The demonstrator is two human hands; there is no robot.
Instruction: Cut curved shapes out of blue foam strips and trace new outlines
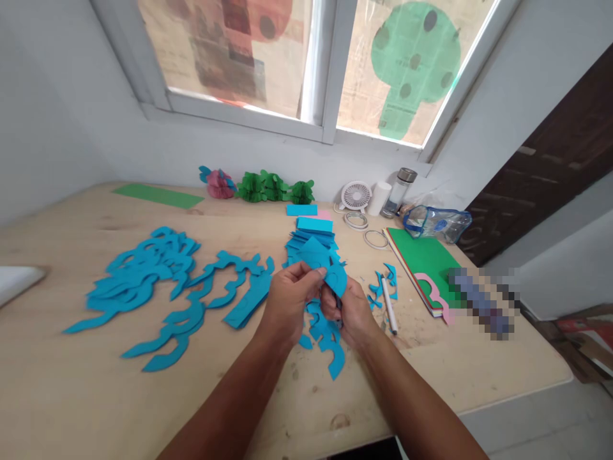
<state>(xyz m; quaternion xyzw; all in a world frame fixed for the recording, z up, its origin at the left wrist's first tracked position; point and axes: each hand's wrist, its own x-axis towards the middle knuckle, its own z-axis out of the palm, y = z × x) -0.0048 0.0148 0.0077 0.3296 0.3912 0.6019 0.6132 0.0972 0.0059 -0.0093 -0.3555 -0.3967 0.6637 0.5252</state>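
My left hand (288, 295) pinches a piece of blue paper (336, 279) with a rounded outer edge and a curved line drawn on it. Closed around the dark handles of a pair of scissors (338, 302) is my right hand (353, 311), close against the paper; the blades are mostly hidden. Under my hands lie wavy blue cut-outs (336, 359). Just beyond them is a stack of blue paper strips (313, 237). Left of my left hand are folded blue strips (249, 299), a wavy chain of blue cut-outs (184, 314) and a large heap of blue cut-outs (143, 265).
On the right are a white marker (389, 305), blue scraps (376, 291), a green sheet stack (421, 255) and a pink cut-out (433, 291). Along the wall stand paper ornaments (272, 186), a small fan (355, 195), a bottle (400, 193) and a clear pouch (440, 222).
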